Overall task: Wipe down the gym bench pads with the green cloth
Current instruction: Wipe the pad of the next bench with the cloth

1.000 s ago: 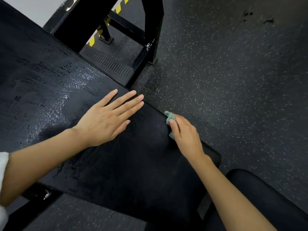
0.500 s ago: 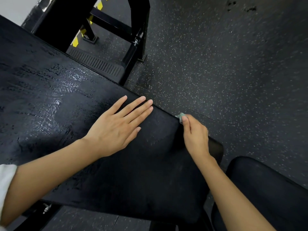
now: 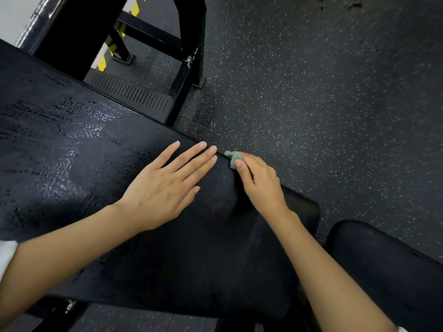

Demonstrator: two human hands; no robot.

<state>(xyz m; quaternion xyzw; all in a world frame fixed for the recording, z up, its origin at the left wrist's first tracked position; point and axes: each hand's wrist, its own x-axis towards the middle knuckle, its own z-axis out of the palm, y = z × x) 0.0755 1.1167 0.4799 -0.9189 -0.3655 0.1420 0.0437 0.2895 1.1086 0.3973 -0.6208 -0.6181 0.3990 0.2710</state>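
A small bunch of the green cloth is seen at the far edge of the large black pad, where the pad meets the view of the floor. Most of the cloth is hidden inside the right hand, whose fingers are curled round it, with the thumb laid along the pad's edge. Just beside the cloth, the left hand is laid palm down on the pad, its fingers straight and close together, the fingertips reaching the same edge. Nothing is held in it. The pad's surface is cracked and textured, and a shine is caught on its left part. A white sleeve is visible at the left arm. A second dark pad is seen at the lower right, near the right forearm. Beyond the large pad, a black metal frame is stood on the speckled dark floor, with a ribbed plate and yellow-and-black stripes behind it.
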